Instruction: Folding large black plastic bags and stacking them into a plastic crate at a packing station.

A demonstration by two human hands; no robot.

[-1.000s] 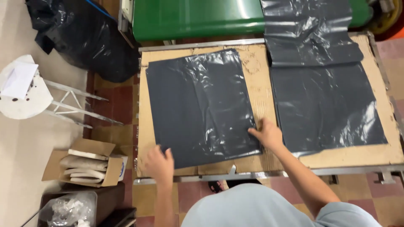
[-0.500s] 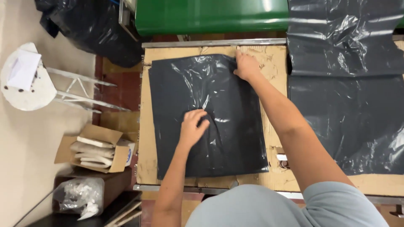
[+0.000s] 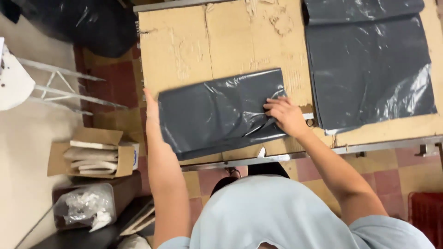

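A cardboard-topped table (image 3: 184,50) fills the upper middle of the view, its near edge a metal rail running just above the person's light blue shirt. The cardboard is bare above the folded sheet, right up to the far edge. To the right lies a wide stack of dark grey plastic sheets (image 3: 369,69), its left edge near the right hand and its lower right corner reaching the table's front edge.

The folded dark grey plastic bag (image 3: 217,113) lies flat near the front of the table, long side running left to right and slightly tilted, its lower edge just short of the rail and its left edge at the table's side.

Left of the table, on the floor, are a black bag heap (image 3: 92,27), a white stool (image 3: 18,78), an open cardboard box of folded items (image 3: 87,154) and a clear packet on a dark shelf (image 3: 83,207).

The right hand (image 3: 284,115) rests palm down on the bag's right end, fingers spread and pressing flat, gripping nothing. The left hand (image 3: 151,103) stands edge-on, fingers straight and together, against the bag's left edge; whether it pinches the plastic cannot be told.
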